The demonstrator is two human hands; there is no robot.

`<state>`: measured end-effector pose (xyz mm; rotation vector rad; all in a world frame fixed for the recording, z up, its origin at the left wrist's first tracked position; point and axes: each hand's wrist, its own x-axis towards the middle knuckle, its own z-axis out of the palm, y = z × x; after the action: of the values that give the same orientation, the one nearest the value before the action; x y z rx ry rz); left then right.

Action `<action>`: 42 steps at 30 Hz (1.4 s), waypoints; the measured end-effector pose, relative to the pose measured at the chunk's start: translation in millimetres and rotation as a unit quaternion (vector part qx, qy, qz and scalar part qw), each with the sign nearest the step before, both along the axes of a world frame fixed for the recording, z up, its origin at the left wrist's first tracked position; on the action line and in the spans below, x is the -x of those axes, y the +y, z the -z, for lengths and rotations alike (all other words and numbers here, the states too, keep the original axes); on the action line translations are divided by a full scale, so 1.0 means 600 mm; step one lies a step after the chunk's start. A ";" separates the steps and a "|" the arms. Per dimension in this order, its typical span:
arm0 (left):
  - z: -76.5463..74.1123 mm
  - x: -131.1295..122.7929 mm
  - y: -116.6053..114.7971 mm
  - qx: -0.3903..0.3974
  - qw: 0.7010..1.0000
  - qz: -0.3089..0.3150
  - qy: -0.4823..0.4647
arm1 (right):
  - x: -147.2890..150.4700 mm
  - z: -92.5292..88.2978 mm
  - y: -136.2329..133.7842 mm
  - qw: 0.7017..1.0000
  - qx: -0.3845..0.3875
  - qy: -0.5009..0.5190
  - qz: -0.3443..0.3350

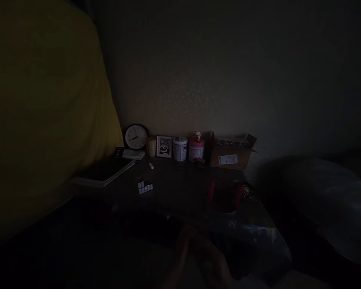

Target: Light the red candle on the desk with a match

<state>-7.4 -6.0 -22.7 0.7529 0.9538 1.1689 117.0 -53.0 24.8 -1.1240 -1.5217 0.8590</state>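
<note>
The picture is very dark. At the bottom middle, in front of the table's near edge, my left hand [182, 249] and my right hand [213, 257] come together at the fingertips. Both look closed, with the fingers bent inward. Whatever lies between them, if anything, is lost in the dark. Beyond them on the table [174, 192] are a puzzle cube [145, 187] with pale faces, to the left, and a dark red object [234, 196] to the right. A small heap of thin shiny pieces [248, 192] lies beside the red object. Neither hand touches these.
Along the wall stand a round clock [136, 137], a framed panda picture [164, 147], a white tub [180, 149], a pink tub [196, 151] topped by a figurine [197, 135], and an open cardboard box [231, 155]. A book [105, 172] lies left, near a yellow cloth [48, 100].
</note>
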 end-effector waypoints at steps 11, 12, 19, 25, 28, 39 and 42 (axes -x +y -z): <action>-0.006 0.018 -0.047 -0.174 0.980 0.089 -0.021 | -0.027 0.019 0.018 0.994 0.044 -0.030 0.099; -0.008 0.017 -0.043 -0.163 0.982 0.091 -0.018 | -0.031 0.018 0.021 0.993 0.054 -0.025 0.106; -0.037 -0.003 0.003 -0.069 0.992 0.102 0.031 | -0.056 0.009 0.033 0.989 0.105 0.057 0.089; -0.060 -0.013 -0.002 -0.068 0.993 0.096 0.022 | -0.081 0.007 0.045 0.959 0.156 0.202 0.126; -0.059 -0.023 0.002 -0.050 0.993 0.090 -0.051 | -0.090 0.000 0.047 0.958 0.142 0.198 0.148; -0.061 -0.023 -0.001 -0.031 0.988 0.111 -0.100 | -0.082 0.017 0.043 0.984 0.071 0.086 0.136; -0.054 -0.021 -0.001 -0.023 0.991 0.107 -0.081 | -0.082 0.016 0.041 0.986 0.070 0.059 0.142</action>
<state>4.9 -6.7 9.8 0.7653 0.6949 1.0482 166.3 -28.3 15.4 -1.3299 -1.1832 0.8288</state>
